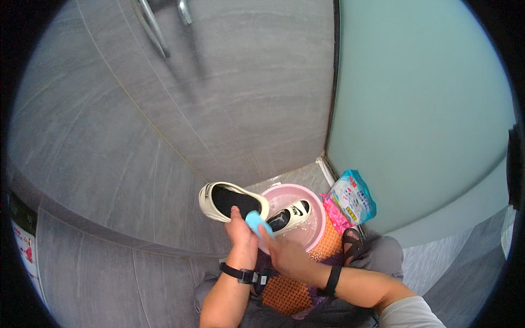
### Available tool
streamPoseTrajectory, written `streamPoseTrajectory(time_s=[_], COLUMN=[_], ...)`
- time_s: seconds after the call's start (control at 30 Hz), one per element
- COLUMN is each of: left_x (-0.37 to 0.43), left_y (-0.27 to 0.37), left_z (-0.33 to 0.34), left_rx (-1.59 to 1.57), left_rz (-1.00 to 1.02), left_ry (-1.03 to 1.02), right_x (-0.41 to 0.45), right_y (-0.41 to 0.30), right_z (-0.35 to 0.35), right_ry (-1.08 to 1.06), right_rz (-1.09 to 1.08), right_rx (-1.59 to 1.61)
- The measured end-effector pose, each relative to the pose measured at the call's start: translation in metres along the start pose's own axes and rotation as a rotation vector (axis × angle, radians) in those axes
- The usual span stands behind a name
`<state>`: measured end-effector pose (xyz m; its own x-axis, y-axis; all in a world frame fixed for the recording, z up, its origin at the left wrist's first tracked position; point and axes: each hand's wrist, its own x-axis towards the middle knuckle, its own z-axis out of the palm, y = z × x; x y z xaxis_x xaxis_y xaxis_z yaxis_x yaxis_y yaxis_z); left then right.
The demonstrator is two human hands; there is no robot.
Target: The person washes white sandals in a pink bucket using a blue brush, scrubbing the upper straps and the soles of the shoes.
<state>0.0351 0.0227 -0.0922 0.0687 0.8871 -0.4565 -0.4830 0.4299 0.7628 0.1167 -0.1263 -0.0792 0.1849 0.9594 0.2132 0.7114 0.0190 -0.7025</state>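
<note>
My left hand [241,230] grips a cream slip-on shoe [208,207] with a black insole, its thumb at the shoe's edge. The shoe is held above the left rim of a pink plastic basin [321,205]. In my right hand [283,254] is a light blue brush [255,222], which reaches to the shoe's near edge; its bristles are hidden. Water with some suds lies in the basin. A second shoe, a cream Nike slide [296,212] with a black insole, rests in the basin, tilted against its side.
A blue and white plastic packet [353,199] and a pink packet [335,214] stand right of the basin. An orange and purple woven mat [328,242] lies below. Grey tiled walls [246,102] and a frosted glass panel [414,115] enclose the corner. A metal shower hose [154,26] hangs at upper left.
</note>
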Motion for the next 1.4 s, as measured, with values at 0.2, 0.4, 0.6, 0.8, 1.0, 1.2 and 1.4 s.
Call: streamPoseTrajectory(time_s=[0.2, 0.4, 0.6, 0.8, 1.0, 1.2, 1.4], left_x=[-0.012, -0.041, -0.056, -0.056, -0.038, -0.031, -0.020], left_y=[0.010, 0.004, 0.029, 0.029, -0.003, -0.023, -0.043], left_z=[0.017, 0.023, 0.018, 0.012, -0.022, -0.085, -0.078], left_rx=[-0.074, -0.134, -0.187, -0.205, 0.270, 0.533, 0.504], left_rz=[-0.033, -0.172, -0.276, -0.330, -0.209, -0.301, -0.381], left_ry=[-0.030, -0.195, -0.390, -0.315, -0.345, -0.183, -0.205], right_x=[0.024, 0.054, 0.029, -0.001, -0.054, -0.057, -0.085], right_y=[0.008, 0.099, 0.140, 0.160, 0.213, 0.234, 0.322], right_z=[-0.010, -0.021, -0.022, -0.032, 0.070, 0.126, 0.182], right_ry=[0.131, 0.263, 0.109, 0.091, -0.289, -0.265, -0.336], right_rz=[-0.040, 0.158, 0.392, 0.443, 0.481, 0.610, 0.567], right_rx=[-0.106, -0.118, 0.175, 0.171, -0.309, -0.464, -0.387])
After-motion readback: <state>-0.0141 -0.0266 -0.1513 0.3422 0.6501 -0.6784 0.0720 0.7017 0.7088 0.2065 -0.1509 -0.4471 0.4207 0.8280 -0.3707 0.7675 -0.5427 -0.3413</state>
